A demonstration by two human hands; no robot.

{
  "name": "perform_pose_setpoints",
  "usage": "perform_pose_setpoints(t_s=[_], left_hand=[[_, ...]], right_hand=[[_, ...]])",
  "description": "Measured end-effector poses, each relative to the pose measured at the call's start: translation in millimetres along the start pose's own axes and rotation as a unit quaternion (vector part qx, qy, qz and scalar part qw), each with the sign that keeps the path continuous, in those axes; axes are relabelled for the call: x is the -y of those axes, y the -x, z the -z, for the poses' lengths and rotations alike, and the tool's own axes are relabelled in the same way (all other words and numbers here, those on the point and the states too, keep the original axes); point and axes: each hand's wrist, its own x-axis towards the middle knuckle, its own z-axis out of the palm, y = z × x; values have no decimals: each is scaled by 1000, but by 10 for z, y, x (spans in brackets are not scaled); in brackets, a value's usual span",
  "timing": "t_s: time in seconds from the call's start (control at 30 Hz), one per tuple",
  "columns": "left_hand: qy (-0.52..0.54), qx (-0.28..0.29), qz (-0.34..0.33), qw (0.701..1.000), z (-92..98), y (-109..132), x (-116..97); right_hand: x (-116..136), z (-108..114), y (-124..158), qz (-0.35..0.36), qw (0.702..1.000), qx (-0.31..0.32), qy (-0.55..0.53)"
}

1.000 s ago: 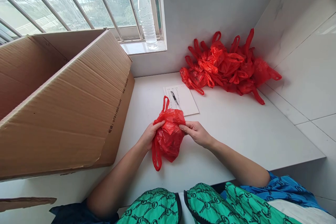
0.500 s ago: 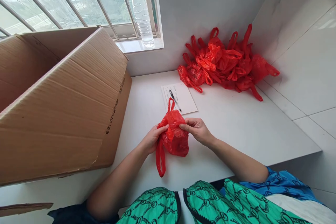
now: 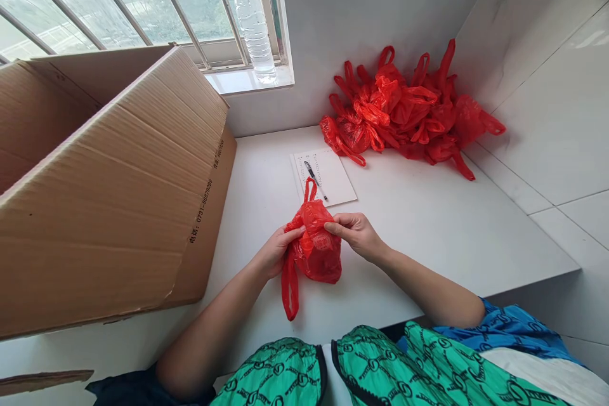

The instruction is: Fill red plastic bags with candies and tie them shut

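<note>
A small red plastic bag (image 3: 316,246) with something round inside rests on the white counter (image 3: 428,228) in front of me. My left hand (image 3: 276,250) pinches its left side near the top. My right hand (image 3: 356,233) pinches the bag's top from the right. One handle loop sticks up toward the paper, the other hangs down toward my lap.
A large open cardboard box (image 3: 104,184) lies on its side at the left. A pile of filled red bags (image 3: 404,111) sits in the far corner. A sheet of paper (image 3: 323,174) with a pen (image 3: 314,179) lies behind the bag. A water bottle (image 3: 250,19) stands on the windowsill.
Both hands have gathered the bag's top closer together and the bag has turned slightly; the lower handle now hangs a little further right.
</note>
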Motion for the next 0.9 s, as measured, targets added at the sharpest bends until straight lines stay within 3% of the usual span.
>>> perform_pose_setpoints(t_s=[0.23,0.37,0.47,0.6,0.9], left_hand=[[59,-18,16,998,-25,2,-42],[142,-36,6,989,0,45,-193],[158,-17,6,987,16,85,-283],[159,15,30,987,12,92,-286],[169,15,-8,985,34,25,-228]], right_hand=[[31,-4,-13,-25,998,29,-58],[-13,-35,-26,-129,975,137,-119],[-68,-82,-23,-145,968,180,-97],[-76,-129,-12,-101,977,167,-85],[-105,-52,-27,-72,985,117,-105]])
